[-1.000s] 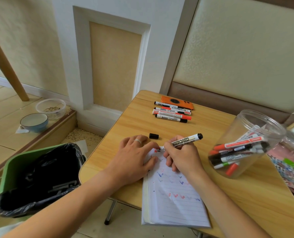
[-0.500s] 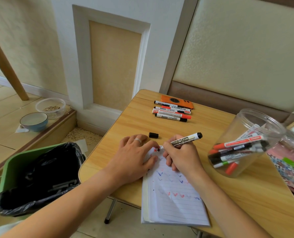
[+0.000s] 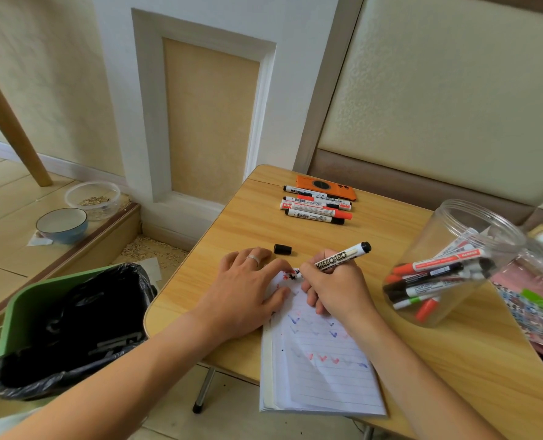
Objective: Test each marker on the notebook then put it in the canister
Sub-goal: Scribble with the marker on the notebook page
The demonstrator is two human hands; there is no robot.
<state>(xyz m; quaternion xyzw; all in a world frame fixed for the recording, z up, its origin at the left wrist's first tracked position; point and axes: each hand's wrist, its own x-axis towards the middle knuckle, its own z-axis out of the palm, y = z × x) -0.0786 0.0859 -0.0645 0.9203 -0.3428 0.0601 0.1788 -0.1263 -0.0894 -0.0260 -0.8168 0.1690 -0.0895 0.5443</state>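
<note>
Gripping marker point(image 3: 340, 260), right hand point(image 3: 337, 289) writes; left hand point(image 3: 245, 293) flattens notebook point(image 3: 321, 369).

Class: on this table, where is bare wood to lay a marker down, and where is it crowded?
Bare wood lies between the marker row and the loose cap, and between that row and the canister. Another patch runs right of the notebook, below the canister. It is crowded where both hands meet on the notebook's top.
</note>
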